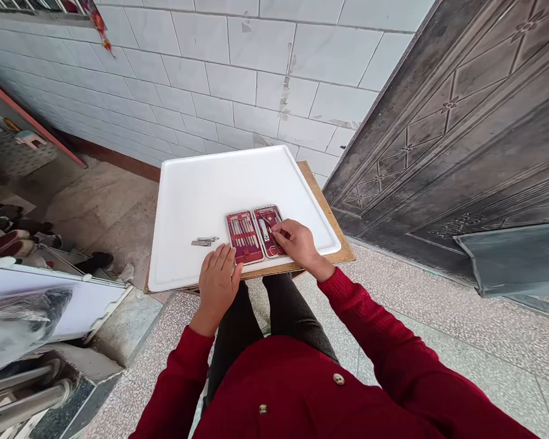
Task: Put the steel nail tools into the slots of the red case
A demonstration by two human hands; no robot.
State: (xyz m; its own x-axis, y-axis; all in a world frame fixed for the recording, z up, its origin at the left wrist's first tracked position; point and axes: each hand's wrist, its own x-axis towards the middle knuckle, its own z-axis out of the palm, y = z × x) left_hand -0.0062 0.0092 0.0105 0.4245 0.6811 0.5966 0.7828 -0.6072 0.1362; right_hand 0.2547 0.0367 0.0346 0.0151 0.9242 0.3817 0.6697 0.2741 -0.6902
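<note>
An open manicure case (248,257) with a red-purple lining lies on a white tray (219,177). Several slim metal tools sit in a row in its left half. In the right half is a silver nail clipper (264,229), beside other tools partly covered by my fingers. My right hand (301,245) pinches over that half; what its fingertips hold is too small to tell. My left hand (218,279) rests with fingers stretched out at the case's lower left edge. Left of the case, loose nail clippers (204,241) lie on the tray.
Beneath the tray, a wooden board (346,252) sticks out at the right. A tiled wall (201,55) stands behind, and a dark patterned door (430,140) is on the right. Shoes (18,244) and a white panel (91,299) are at the left.
</note>
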